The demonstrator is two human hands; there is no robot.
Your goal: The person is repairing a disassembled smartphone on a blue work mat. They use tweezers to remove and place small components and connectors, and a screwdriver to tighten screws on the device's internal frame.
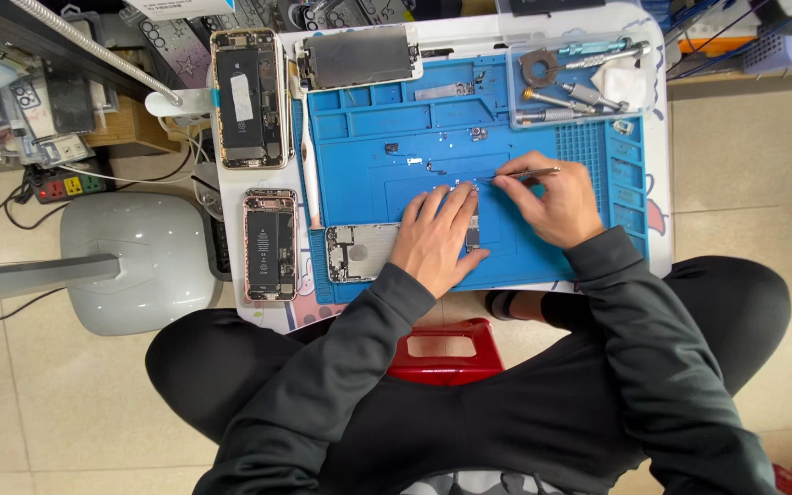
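Pressing my left hand (434, 238) flat, fingers spread, on the opened phone (364, 251) keeps it from sliding; my right hand (552, 203) pinches tweezers (526, 172), tips just past my left fingertips. Working well here means a light grip and a braced wrist, I judge. Under both hands lies a blue mat (396, 128); a parts tray (577, 81) sits beyond my right, two more phones beyond my left, tiled floor around

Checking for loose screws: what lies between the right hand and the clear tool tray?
Head view: bare blue mat between right hand and clear tray.
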